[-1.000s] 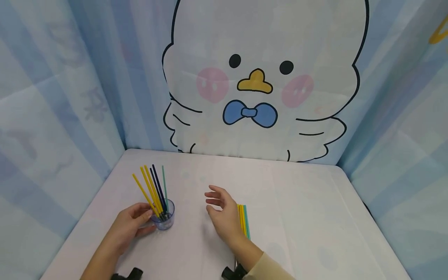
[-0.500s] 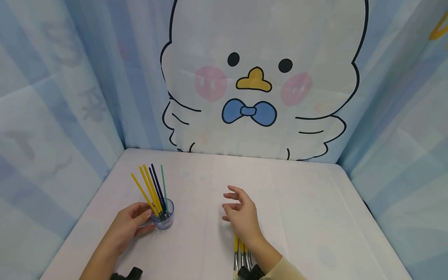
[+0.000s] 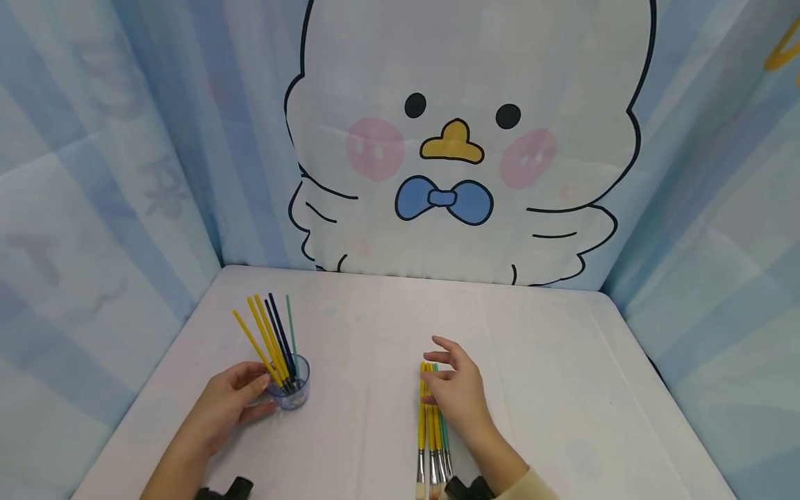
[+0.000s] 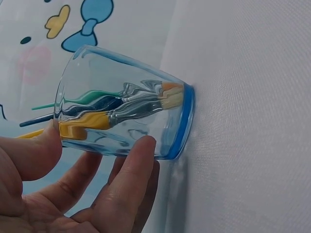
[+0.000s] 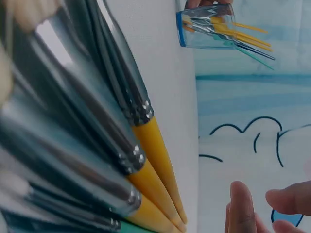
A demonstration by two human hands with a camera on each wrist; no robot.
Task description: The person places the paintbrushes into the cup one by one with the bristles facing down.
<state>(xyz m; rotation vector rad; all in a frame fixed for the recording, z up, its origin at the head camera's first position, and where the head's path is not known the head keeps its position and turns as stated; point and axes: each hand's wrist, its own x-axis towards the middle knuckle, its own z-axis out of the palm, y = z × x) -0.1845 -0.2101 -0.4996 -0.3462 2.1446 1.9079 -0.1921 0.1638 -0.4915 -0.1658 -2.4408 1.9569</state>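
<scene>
My left hand [image 3: 231,396] holds a clear blue-tinted cup [image 3: 295,401] upright on the table, thumb near the rim and fingers against the side. Inside it lean several paintbrushes [image 3: 267,337], yellow, dark blue and green, bristles down, as the left wrist view shows. Over the handle ends of another group of paintbrushes [image 3: 431,430] is my right hand [image 3: 462,399], fingers loosely bent and thumb apart from them, nothing between. Those brushes, yellow and green, lie side by side with their bristles toward me. In the right wrist view, their metal ferrules [image 5: 92,107] loom close to the camera.
A white-covered table [image 3: 356,347] bears both brush groups. Behind it hangs a curtain [image 3: 450,243] printed with a cartoon bird, and blue striped curtains [image 3: 94,208] flank the sides. Black wrist camera mounts [image 3: 234,488] show at the bottom edge.
My right hand has moved rightward from the middle of the table to over the lying brushes, whose handles now show more fully. My left hand stays at the cup.
</scene>
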